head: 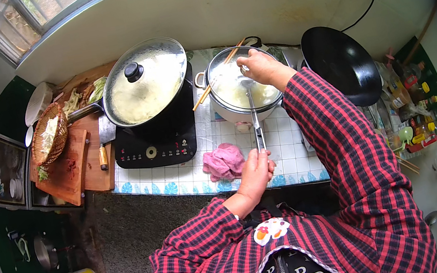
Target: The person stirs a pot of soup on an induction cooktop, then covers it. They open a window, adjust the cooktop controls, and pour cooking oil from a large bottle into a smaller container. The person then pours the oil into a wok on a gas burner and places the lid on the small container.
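Observation:
A glass lid (227, 84) sits over a light-coloured pot (224, 107) with a side handle. My right hand (261, 67) grips the lid's knob, whose top is mostly covered by my fingers. In my left hand (256, 171) is the long handle of a metal kitchen utensil (256, 123). It points away from me to the pot; I cannot tell the exact shape of its head. A pair of wooden chopsticks (201, 99) crosses the pot's left side, with ends sticking out past the lid. Beside my left hand lies a crumpled pink cloth (224, 161).
A wok with a steamed glass lid (148, 87) stands on a black induction cooker (155, 150). Left of it are a cleaver (106, 132), cutting board (71, 171) and wicker basket (59, 140). A black wok (340, 67) leans at right, near several bottles (420, 109).

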Demonstrator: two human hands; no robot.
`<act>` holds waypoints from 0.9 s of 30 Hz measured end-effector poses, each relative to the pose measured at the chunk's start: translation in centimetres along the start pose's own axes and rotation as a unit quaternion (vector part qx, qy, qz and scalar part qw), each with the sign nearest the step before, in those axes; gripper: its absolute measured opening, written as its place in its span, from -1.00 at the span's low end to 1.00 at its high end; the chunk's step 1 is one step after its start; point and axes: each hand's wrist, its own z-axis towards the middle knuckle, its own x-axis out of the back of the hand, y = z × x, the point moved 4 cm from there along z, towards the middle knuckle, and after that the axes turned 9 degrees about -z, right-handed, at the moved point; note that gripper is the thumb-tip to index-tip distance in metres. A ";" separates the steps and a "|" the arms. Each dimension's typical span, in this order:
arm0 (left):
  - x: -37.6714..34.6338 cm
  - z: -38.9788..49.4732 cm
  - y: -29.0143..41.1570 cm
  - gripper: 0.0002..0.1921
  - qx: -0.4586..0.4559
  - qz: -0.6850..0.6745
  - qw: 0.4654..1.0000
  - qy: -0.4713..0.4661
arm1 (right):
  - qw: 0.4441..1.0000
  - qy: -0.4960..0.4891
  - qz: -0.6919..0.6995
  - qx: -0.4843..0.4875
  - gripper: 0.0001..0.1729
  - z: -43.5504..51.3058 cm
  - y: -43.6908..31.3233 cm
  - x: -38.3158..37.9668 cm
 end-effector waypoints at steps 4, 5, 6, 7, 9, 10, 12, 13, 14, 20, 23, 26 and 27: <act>2.3 0.0 1.1 -0.71 -0.062 0.049 0.997 0.024 | 1.000 0.003 0.000 -0.018 -0.60 0.0 -0.1 -0.2; 2.9 0.0 1.2 -0.70 -0.052 0.031 0.998 0.034 | 1.000 0.004 0.001 -0.025 -0.59 -0.2 -0.2 -0.2; 3.5 0.0 1.5 -0.71 -0.063 0.032 0.997 0.041 | 0.999 0.005 0.003 -0.033 -0.58 -0.3 -0.2 -0.2; 4.2 0.1 1.7 -0.72 -0.065 0.023 0.996 0.049 | 0.999 0.008 0.002 -0.035 -0.57 -0.4 -0.2 -0.1; 5.3 0.1 2.3 -0.73 -0.080 -0.001 0.995 0.060 | 0.999 0.014 -0.001 -0.040 -0.54 -0.6 -0.3 -0.1; 5.8 0.2 2.6 -0.74 -0.087 0.013 0.993 0.074 | 0.999 0.007 0.002 -0.045 -0.53 -0.7 -0.3 -0.1; 6.9 0.4 3.3 -0.74 -0.092 0.009 0.991 0.099 | 0.999 -0.004 0.002 -0.052 -0.50 -0.7 -0.3 -0.2; 7.5 0.4 3.7 -0.75 -0.094 0.010 0.989 0.110 | 0.999 -0.002 -0.005 -0.050 -0.49 -0.7 -0.4 -0.3; 7.9 0.4 4.2 -0.75 -0.112 0.031 0.986 0.116 | 0.999 0.003 -0.012 -0.046 -0.49 -0.6 -0.4 -0.3; 9.7 0.4 5.7 -0.77 -0.151 0.029 0.980 0.128 | 0.999 0.020 -0.013 -0.046 -0.44 -0.7 -0.2 -0.6; 10.2 0.3 6.0 -0.74 -0.156 0.010 0.979 0.134 | 0.997 0.044 -0.021 -0.053 -0.40 -1.3 -0.6 0.2; 10.6 0.3 6.2 -0.68 -0.151 -0.002 0.979 0.134 | 0.996 0.047 -0.017 -0.076 -0.32 -1.8 -0.7 1.9; 10.8 0.2 6.2 -0.68 -0.150 -0.013 0.979 0.136 | 0.996 0.048 -0.012 -0.073 -0.31 -2.0 -0.6 2.8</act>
